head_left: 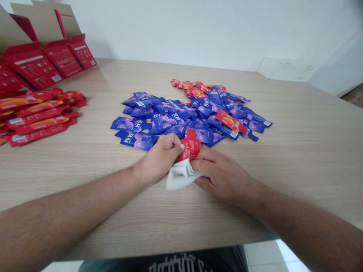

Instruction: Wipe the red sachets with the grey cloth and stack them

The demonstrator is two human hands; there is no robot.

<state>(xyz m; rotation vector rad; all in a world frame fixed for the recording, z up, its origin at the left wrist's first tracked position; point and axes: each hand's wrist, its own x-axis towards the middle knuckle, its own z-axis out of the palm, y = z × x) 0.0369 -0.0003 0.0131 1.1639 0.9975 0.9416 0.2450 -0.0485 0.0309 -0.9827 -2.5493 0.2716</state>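
My left hand [159, 156] pinches a small red packet [190, 145] by its left edge, its fingers curled shut on it. My right hand [224, 173] grips a crumpled white cloth [181, 175] and presses it against the lower part of the same packet. Both hands rest on the wooden table [297, 151], just in front of a heap of blue packets [170, 117] mixed with a few red ones [229, 121].
A row of red packets [36, 113] lies at the table's left side. Open red cardboard boxes [42, 62] stand at the far left corner. A white wall runs behind the table, and the table's near edge is by my body.
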